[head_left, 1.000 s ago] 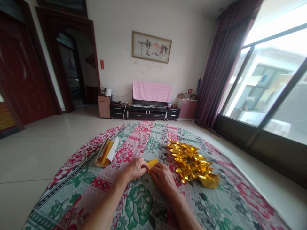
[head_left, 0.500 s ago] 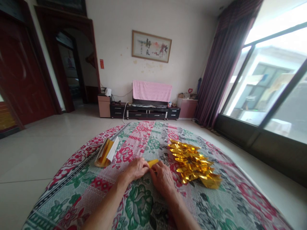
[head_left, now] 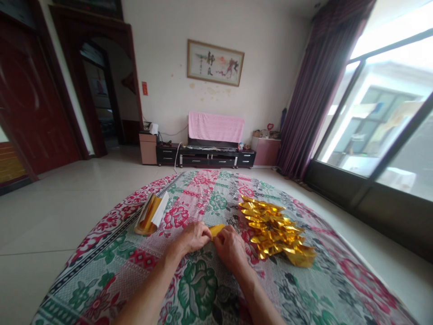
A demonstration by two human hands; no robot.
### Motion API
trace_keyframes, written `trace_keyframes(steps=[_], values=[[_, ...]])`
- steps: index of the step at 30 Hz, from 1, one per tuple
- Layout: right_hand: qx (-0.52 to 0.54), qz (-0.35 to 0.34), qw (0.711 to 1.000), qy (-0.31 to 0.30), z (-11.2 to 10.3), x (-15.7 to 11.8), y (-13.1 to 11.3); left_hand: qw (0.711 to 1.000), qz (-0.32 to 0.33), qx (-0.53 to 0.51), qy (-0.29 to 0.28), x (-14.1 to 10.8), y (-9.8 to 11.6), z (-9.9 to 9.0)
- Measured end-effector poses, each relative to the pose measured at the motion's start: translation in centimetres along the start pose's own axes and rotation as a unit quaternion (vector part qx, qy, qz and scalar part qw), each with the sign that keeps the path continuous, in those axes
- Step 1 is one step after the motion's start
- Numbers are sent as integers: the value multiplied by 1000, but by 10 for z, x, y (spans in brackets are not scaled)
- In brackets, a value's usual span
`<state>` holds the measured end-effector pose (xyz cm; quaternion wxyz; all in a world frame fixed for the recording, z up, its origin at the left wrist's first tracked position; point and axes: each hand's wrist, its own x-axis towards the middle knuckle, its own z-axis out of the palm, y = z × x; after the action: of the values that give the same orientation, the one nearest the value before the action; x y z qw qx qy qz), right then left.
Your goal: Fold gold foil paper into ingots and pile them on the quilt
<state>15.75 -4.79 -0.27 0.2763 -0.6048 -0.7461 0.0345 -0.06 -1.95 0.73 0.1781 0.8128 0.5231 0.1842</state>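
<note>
A small folded piece of gold foil paper (head_left: 217,229) lies between my hands, just above the flowered tablecloth (head_left: 198,280). My left hand (head_left: 194,236) pinches its left end between thumb and fingers. On the right end, my right hand (head_left: 230,243) is closed with curled fingers that cover part of the paper. To the right sit several folded gold foil pieces (head_left: 274,225), pointed at the ends and set close together in rows. Left of my hands rests an open white packet (head_left: 161,210) with gold paper sheets (head_left: 149,216) inside.
The cloth covers a round table whose far edge faces a low black TV cabinet (head_left: 208,160). A pink cloth (head_left: 216,126) drapes the television. A purple curtain (head_left: 318,95) and a large window stand at the right, a dark red door (head_left: 34,99) at the left.
My right fingers have curled in more on the folded gold paper. My left hand keeps its pinch. The whole view has shifted slightly.
</note>
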Motion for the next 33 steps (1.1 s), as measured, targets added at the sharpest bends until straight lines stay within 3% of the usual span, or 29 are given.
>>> trace_keyframes(steps=[10, 26, 33], values=[[-18, -4, 1000, -3, 0, 2, -1, 1000, 1, 4, 11, 0, 0, 0], [-26, 23, 999, -19, 2, 5, -1, 994, -71, 85, 10, 7, 14, 3], [20, 9, 1000, -3, 2, 2, 4, 991, -92, 92, 11, 7, 18, 3]])
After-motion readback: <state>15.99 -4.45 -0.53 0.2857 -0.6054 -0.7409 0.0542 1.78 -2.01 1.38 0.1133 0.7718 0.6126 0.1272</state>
